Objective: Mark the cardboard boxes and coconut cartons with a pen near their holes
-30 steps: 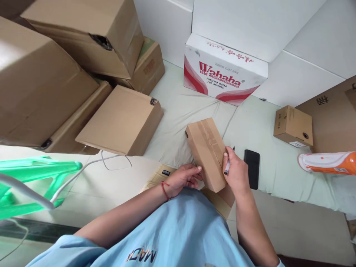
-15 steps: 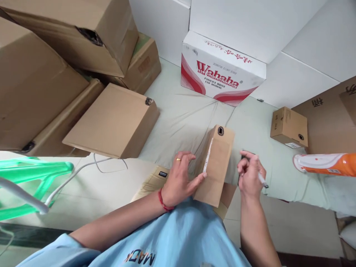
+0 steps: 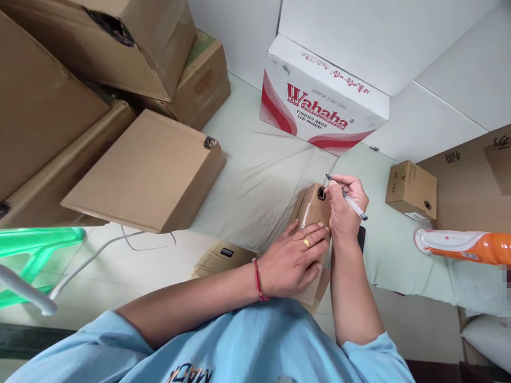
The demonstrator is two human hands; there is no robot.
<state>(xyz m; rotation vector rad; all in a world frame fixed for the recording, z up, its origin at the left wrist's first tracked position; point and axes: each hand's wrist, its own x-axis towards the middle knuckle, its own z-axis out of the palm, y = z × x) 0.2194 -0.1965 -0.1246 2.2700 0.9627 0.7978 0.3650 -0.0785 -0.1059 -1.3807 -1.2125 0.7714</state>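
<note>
The left grip [image 3: 294, 260] is flattened, its fingers nearly together and pressed on the upper face of the narrow cardboard box [image 3: 312, 209]. The right grip [image 3: 346, 205] pinches a pen [image 3: 354, 207], thumb against fingers, beside the box's far end; whether it touches the cardboard, I cannot tell. Beyond both grips stands the Wahaha carton [image 3: 321, 103]; right of the right grip is a small box [image 3: 413, 190]. Compared with the previous frame, the left grip has moved farther across the box, and the right grip has come in, turning the pen's dark tip away from the body.
</note>
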